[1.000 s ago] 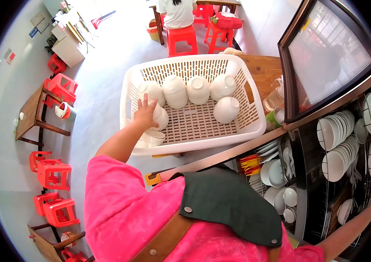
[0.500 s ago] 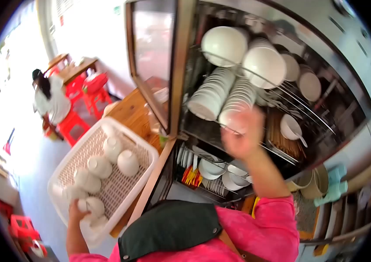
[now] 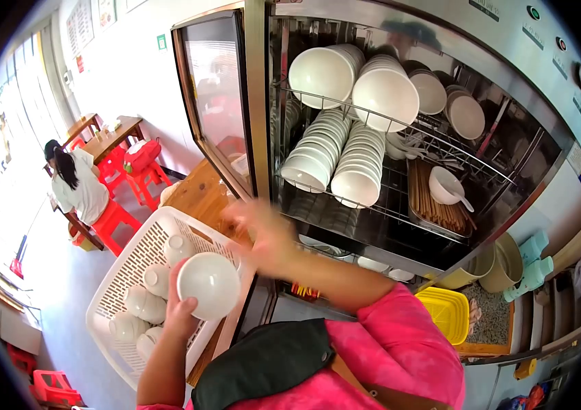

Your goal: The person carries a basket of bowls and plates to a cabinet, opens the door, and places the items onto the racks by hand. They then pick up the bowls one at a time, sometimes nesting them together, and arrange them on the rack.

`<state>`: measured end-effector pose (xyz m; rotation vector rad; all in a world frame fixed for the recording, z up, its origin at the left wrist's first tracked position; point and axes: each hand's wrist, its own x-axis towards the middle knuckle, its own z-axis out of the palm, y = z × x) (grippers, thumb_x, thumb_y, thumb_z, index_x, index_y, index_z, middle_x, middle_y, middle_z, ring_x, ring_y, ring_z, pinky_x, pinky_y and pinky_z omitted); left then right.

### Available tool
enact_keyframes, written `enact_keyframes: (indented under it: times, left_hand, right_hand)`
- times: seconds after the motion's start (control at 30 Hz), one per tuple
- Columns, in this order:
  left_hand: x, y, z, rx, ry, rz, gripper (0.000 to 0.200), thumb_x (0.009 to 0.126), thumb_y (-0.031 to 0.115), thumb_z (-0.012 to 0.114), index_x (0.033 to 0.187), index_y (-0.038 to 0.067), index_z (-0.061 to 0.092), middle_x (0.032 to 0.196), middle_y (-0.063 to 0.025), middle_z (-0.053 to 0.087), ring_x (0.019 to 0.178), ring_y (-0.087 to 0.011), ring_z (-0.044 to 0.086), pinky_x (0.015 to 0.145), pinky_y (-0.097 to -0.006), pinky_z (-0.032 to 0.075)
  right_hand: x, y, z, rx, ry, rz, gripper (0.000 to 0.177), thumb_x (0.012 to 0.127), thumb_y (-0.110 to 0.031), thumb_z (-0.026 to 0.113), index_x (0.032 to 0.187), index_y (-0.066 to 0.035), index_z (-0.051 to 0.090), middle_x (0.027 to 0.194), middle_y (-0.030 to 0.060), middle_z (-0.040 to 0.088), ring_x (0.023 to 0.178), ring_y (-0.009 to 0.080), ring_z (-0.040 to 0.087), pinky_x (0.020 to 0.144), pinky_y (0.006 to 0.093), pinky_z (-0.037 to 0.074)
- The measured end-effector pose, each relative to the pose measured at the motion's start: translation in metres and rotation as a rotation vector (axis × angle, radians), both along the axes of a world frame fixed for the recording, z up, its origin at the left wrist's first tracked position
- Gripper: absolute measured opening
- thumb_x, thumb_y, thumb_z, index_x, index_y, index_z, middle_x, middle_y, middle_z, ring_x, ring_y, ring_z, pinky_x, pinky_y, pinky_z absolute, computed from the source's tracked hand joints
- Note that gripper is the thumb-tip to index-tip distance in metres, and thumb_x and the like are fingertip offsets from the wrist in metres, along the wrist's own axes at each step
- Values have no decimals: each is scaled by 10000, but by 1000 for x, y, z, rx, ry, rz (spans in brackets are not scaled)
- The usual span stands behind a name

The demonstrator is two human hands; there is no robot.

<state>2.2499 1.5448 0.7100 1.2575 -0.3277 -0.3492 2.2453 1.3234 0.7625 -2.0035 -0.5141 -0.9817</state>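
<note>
In my left hand point(image 3: 180, 311) is a white bowl point(image 3: 210, 285), gripped at its near side, its hollow facing up toward me. It is held over a white plastic basket point(image 3: 123, 273) with several upside-down white bowls point(image 3: 145, 303) in it. My right hand point(image 3: 256, 232) is beside the held bowl, above the basket's right edge. Motion blurs it, but its fingers look stretched out and I see nothing in them. Two rows of nested white bowls point(image 3: 307, 162) lie on their sides on the cabinet's wire shelf, rims facing outward.
The steel cabinet's glass door point(image 3: 215, 89) stands open at left. Larger bowls point(image 3: 386, 99) fill the upper rack; chopsticks point(image 3: 427, 195) lie in a tray, with a small bowl and spoon point(image 3: 448, 186) on top. A yellow basket point(image 3: 444, 314) is below right. A person point(image 3: 82, 178) sits at far left.
My right hand has moved from the shelf's bowl rows down and left toward the basket. My left hand has lifted a bowl out of the basket and turned it hollow side up.
</note>
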Motion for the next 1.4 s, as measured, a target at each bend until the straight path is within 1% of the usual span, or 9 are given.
enact_keyframes:
  times: [0.1, 0.13, 0.2, 0.5, 1.1, 1.17, 1.27, 1.37, 1.4]
  left_hand:
    - [-5, -15, 12, -71, 46, -95, 936, 577, 452, 694, 1303, 80, 237, 1222, -116, 395, 1132, -264, 422, 913, -403, 384]
    - [-3, -16, 12, -77, 49, -100, 936, 577, 452, 694, 1303, 80, 237, 1222, -116, 395, 1132, -264, 422, 913, -403, 384]
    - [3, -18, 10, -153, 137, -114, 925, 585, 436, 690, 1306, 80, 232, 1226, -114, 390, 1134, -263, 418, 916, -403, 383]
    - [26, -34, -6, -244, 143, -160, 895, 610, 423, 674, 1310, 82, 233, 1222, -111, 387, 1128, -257, 421, 918, -396, 382]
    - [36, -39, -28, -297, 139, -152, 881, 625, 393, 668, 1319, 81, 223, 1249, -113, 377, 1159, -263, 391, 951, -395, 345]
    - [39, -39, -21, -293, 122, -171, 871, 626, 373, 662, 1318, 75, 225, 1252, -115, 378, 1159, -263, 393, 950, -392, 347]
    - [41, -51, 7, -260, 33, -247, 852, 622, 331, 646, 1315, 62, 232, 1251, -121, 387, 1157, -261, 400, 948, -386, 349]
    - [41, -81, 46, -159, -111, -440, 828, 605, 267, 619, 1313, 49, 250, 1238, -134, 413, 1152, -255, 414, 950, -377, 344]
    - [36, -97, 61, -208, -133, -506, 813, 602, 227, 598, 1316, 48, 255, 1230, -137, 422, 1153, -251, 415, 953, -370, 338]
  right_hand:
    - [-23, -99, 82, 154, -309, -586, 288, 699, -141, 662, 953, -49, 561, 905, 101, 580, 842, 274, 532, 772, 375, 408]
    - [-29, -142, 112, -200, -568, -896, 299, 685, -130, 663, 954, -54, 556, 907, 108, 580, 843, 284, 529, 772, 381, 403]
    - [-31, -194, 151, -492, -408, -1129, 350, 673, -122, 654, 1000, -68, 540, 987, 121, 554, 910, 300, 512, 789, 398, 408]
    - [-3, -236, 166, -729, -30, -1270, 382, 659, -102, 617, 1017, -72, 489, 983, 141, 521, 917, 330, 524, 774, 398, 436]
    - [-3, -240, 172, -707, -2, -1247, 329, 709, -70, 530, 1035, -43, 485, 1035, 151, 510, 926, 342, 509, 781, 401, 436]
    - [-18, -246, 177, -316, 5, -975, 307, 712, -61, 529, 1016, -35, 505, 1006, 142, 538, 898, 302, 527, 759, 359, 445]
    - [-67, -186, 179, -280, -152, -965, 262, 743, -62, 525, 1003, -30, 519, 959, 115, 564, 843, 235, 545, 726, 314, 449]
    - [-86, -135, 131, -96, 333, -365, 230, 833, -155, 524, 1033, -41, 509, 937, 85, 572, 753, 169, 550, 685, 292, 450]
    - [-91, -123, 119, -303, 401, -222, 306, 833, -199, 550, 1088, -42, 485, 942, 95, 571, 741, 165, 552, 669, 295, 453]
